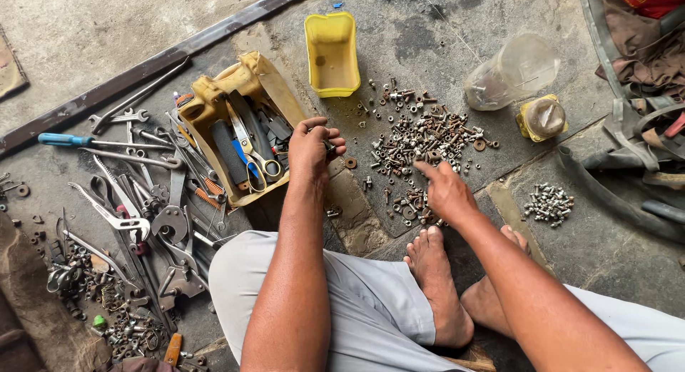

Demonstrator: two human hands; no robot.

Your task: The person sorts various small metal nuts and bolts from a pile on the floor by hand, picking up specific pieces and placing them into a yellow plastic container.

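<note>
I sit cross-legged on a stained concrete floor. My left hand (314, 152) is curled shut on a few small bolts, hovering beside a cut yellow jug (214, 94) that holds scissors and tools. My right hand (444, 190) reaches into a spread pile of nuts and bolts (421, 136), index finger stretched out and touching the pieces, nothing gripped. My bare feet (435, 272) rest just below that pile.
An empty yellow tub (332, 54) stands beyond the pile. A toppled clear plastic jar (512, 72) and a small yellow-lidded jar (542, 117) lie right. A small heap of sorted bolts (548, 204) is further right. Wrenches and pliers (135, 201) cover the left floor. Rubber tubes (628, 165) lie far right.
</note>
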